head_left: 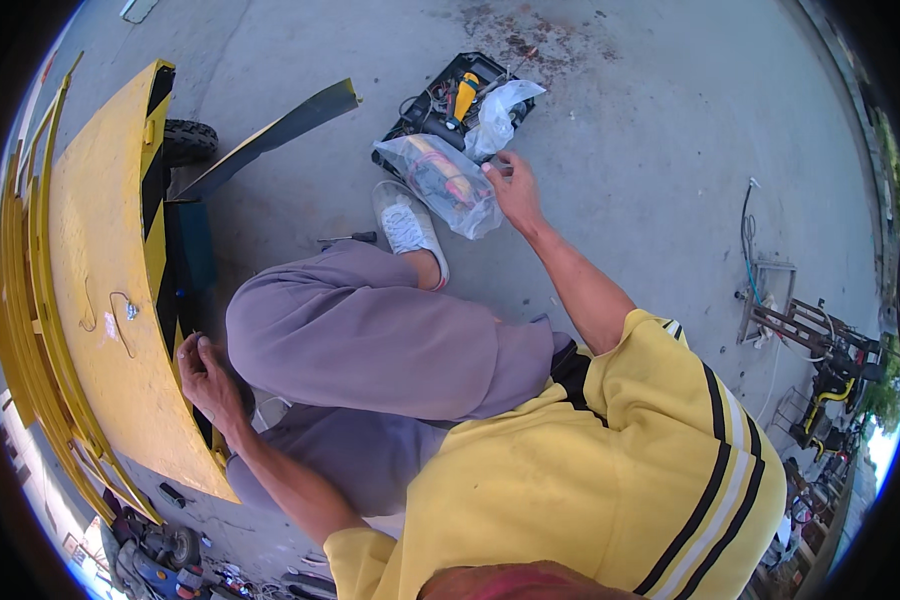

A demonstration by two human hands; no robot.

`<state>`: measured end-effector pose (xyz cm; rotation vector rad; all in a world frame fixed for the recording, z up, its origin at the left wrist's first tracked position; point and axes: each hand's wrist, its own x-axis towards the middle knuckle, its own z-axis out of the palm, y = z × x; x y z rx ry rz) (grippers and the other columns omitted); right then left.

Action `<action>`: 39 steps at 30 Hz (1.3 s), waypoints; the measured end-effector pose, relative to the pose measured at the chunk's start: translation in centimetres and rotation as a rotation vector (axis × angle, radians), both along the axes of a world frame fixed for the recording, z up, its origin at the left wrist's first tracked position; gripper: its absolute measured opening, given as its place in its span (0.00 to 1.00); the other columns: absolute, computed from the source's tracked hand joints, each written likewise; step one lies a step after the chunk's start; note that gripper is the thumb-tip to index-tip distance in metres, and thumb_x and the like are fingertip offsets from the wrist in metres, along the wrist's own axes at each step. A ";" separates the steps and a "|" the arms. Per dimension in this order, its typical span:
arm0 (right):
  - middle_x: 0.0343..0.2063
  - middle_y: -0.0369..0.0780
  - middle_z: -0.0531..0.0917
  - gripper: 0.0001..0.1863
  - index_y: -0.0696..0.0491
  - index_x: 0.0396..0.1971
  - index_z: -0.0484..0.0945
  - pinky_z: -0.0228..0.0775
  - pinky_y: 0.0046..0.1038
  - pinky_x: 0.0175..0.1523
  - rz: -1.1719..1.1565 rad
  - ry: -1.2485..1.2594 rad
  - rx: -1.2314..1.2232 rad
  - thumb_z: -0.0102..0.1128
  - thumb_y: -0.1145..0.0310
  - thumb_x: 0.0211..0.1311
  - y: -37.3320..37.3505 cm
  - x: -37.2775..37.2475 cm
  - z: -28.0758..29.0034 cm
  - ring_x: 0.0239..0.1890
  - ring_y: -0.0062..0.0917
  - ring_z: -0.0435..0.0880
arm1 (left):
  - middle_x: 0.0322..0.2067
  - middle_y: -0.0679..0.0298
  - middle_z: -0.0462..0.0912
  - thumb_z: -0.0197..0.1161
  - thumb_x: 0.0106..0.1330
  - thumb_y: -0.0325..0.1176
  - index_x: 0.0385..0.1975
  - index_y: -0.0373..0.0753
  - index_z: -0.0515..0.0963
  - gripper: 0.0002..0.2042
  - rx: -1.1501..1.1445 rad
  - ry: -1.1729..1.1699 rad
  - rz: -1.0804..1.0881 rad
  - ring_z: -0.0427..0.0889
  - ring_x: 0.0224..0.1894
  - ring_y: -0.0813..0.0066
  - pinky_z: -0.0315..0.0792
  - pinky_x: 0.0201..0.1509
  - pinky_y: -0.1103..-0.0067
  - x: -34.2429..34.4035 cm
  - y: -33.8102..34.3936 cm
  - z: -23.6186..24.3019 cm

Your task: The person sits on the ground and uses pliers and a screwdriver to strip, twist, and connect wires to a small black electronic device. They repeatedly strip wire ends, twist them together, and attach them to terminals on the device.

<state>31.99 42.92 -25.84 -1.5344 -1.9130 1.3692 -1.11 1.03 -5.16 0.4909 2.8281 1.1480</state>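
My right hand (pixel 510 190) pinches the edge of a clear plastic bag (pixel 440 185) holding pink and pale items. The bag overlaps an open black toolbox (pixel 425 120) containing a yellow-and-black power tool (pixel 465 95), other tools and a white plastic bag (pixel 500 115). My left hand (pixel 210 380), fingers curled, is at the striped edge of a yellow metal panel (pixel 110 240); what it may hold is unclear. A small metal fitting with a wire (pixel 130 310) lies against that panel. A dark screwdriver (pixel 360 237) lies on the concrete beside my shoe (pixel 405 225).
A black tire (pixel 190 140) and a long bent dark strip (pixel 280 135) are beside the panel. Yellow bars (pixel 30 330) line the far left. A metal frame with hoses (pixel 780 310) and machinery stand at the right; a wheeled machine (pixel 160 560) is at the lower left.
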 end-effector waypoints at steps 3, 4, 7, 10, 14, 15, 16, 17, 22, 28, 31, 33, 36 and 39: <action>0.61 0.56 0.75 0.50 0.62 0.72 0.61 0.71 0.44 0.65 -0.177 -0.067 0.138 0.75 0.50 0.58 2.9 -1.1 -1.1 0.59 0.50 0.79 | 0.42 0.59 0.87 0.61 0.78 0.34 0.51 0.32 0.80 0.12 -0.004 -0.044 0.043 0.84 0.41 0.72 0.78 0.47 0.77 0.3 0.5 0.8; 0.61 0.58 0.75 0.52 0.63 0.72 0.60 0.72 0.44 0.64 -0.210 -0.107 0.221 0.76 0.49 0.56 4.1 -1.4 -1.3 0.58 0.50 0.80 | 0.42 0.59 0.87 0.61 0.78 0.34 0.51 0.32 0.80 0.12 0.004 -0.034 0.040 0.83 0.41 0.72 0.78 0.47 0.77 0.3 0.6 0.7; 0.63 0.60 0.75 0.54 0.63 0.72 0.59 0.73 0.47 0.62 -0.118 -0.087 0.340 0.77 0.49 0.53 7.2 -2.9 -2.7 0.58 0.52 0.81 | 0.42 0.59 0.87 0.61 0.78 0.35 0.51 0.32 0.80 0.12 -0.003 -0.010 0.045 0.83 0.40 0.73 0.78 0.46 0.77 0.7 0.6 0.8; 0.66 0.61 0.73 0.49 0.58 0.73 0.58 0.73 0.48 0.62 -0.080 -0.233 0.114 0.72 0.55 0.57 8.8 -3.6 -1.9 0.62 0.54 0.79 | 0.42 0.59 0.87 0.61 0.78 0.34 0.51 0.32 0.81 0.12 -0.032 -0.002 0.052 0.83 0.40 0.73 0.78 0.46 0.77 0.8 1.0 0.9; 0.59 0.54 0.79 0.35 0.46 0.71 0.66 0.74 0.49 0.59 0.132 -0.324 0.195 0.61 0.65 0.62 7.5 -4.7 -2.1 0.58 0.54 0.80 | 0.41 0.59 0.87 0.61 0.78 0.33 0.51 0.32 0.81 0.11 -0.019 0.009 0.040 0.83 0.40 0.73 0.79 0.46 0.77 0.5 0.3 0.5; 0.58 0.53 0.80 0.32 0.43 0.69 0.68 0.75 0.48 0.58 0.229 -0.339 0.243 0.58 0.67 0.62 6.2 -4.4 -2.2 0.57 0.53 0.81 | 0.41 0.59 0.87 0.61 0.78 0.33 0.51 0.32 0.81 0.11 -0.013 0.011 0.033 0.83 0.40 0.73 0.79 0.46 0.77 0.4 0.1 0.3; 0.56 0.51 0.80 0.31 0.40 0.68 0.71 0.75 0.48 0.58 0.326 -0.352 0.293 0.56 0.69 0.62 5.1 -4.0 -2.4 0.56 0.53 0.81 | 0.41 0.59 0.87 0.61 0.78 0.33 0.51 0.32 0.81 0.11 -0.025 0.012 0.037 0.83 0.40 0.72 0.79 0.46 0.77 0.4 0.2 0.4; 0.55 0.51 0.81 0.29 0.40 0.66 0.73 0.75 0.48 0.57 0.352 -0.347 0.331 0.55 0.70 0.62 4.1 -3.4 -2.5 0.55 0.52 0.81 | 0.41 0.59 0.87 0.62 0.78 0.33 0.51 0.32 0.81 0.12 -0.037 0.013 0.041 0.83 0.40 0.72 0.79 0.47 0.77 0.5 0.3 0.5; 0.52 0.52 0.82 0.23 0.48 0.60 0.79 0.75 0.48 0.56 0.312 -0.214 0.334 0.53 0.71 0.64 3.7 -1.9 -4.1 0.51 0.54 0.82 | 0.41 0.58 0.87 0.62 0.78 0.33 0.51 0.31 0.81 0.12 -0.035 0.015 0.020 0.83 0.40 0.72 0.79 0.47 0.77 0.8 1.2 1.0; 0.41 0.46 0.85 0.29 0.58 0.63 0.73 0.78 0.40 0.50 -0.311 0.002 -0.212 0.63 0.74 0.60 8.4 -0.1 -4.3 0.36 0.41 0.85 | 0.41 0.59 0.87 0.61 0.78 0.34 0.51 0.33 0.81 0.11 -0.025 0.032 0.011 0.83 0.40 0.72 0.78 0.47 0.77 0.3 0.8 0.6; 0.44 0.43 0.83 0.35 0.58 0.67 0.68 0.77 0.38 0.52 -0.422 0.097 -0.375 0.66 0.76 0.57 8.8 0.7 -2.0 0.40 0.33 0.83 | 0.40 0.60 0.87 0.61 0.78 0.34 0.51 0.34 0.80 0.11 -0.018 0.006 0.030 0.83 0.40 0.73 0.78 0.47 0.78 0.1 0.2 0.5; 0.48 0.45 0.81 0.36 0.57 0.68 0.67 0.76 0.38 0.56 -0.434 -0.006 -0.090 0.67 0.74 0.58 9.9 2.7 -5.3 0.46 0.34 0.82 | 0.40 0.60 0.86 0.61 0.78 0.34 0.52 0.34 0.80 0.11 -0.041 -0.023 0.025 0.83 0.40 0.73 0.77 0.46 0.78 0.0 0.7 0.8; 0.54 0.47 0.77 0.37 0.55 0.68 0.67 0.73 0.38 0.61 -0.409 -0.056 0.325 0.70 0.70 0.58 8.5 1.7 -2.6 0.54 0.36 0.79 | 0.39 0.60 0.86 0.62 0.78 0.34 0.53 0.34 0.80 0.12 -0.075 -0.007 0.039 0.83 0.40 0.74 0.76 0.45 0.79 0.2 0.0 1.0; 0.60 0.48 0.73 0.40 0.54 0.69 0.66 0.71 0.39 0.65 -0.153 -0.050 0.535 0.74 0.63 0.58 4.6 0.7 2.1 0.60 0.40 0.76 | 0.40 0.60 0.86 0.62 0.78 0.35 0.53 0.33 0.80 0.12 -0.041 0.044 0.028 0.83 0.40 0.73 0.76 0.46 0.78 0.5 -0.1 0.9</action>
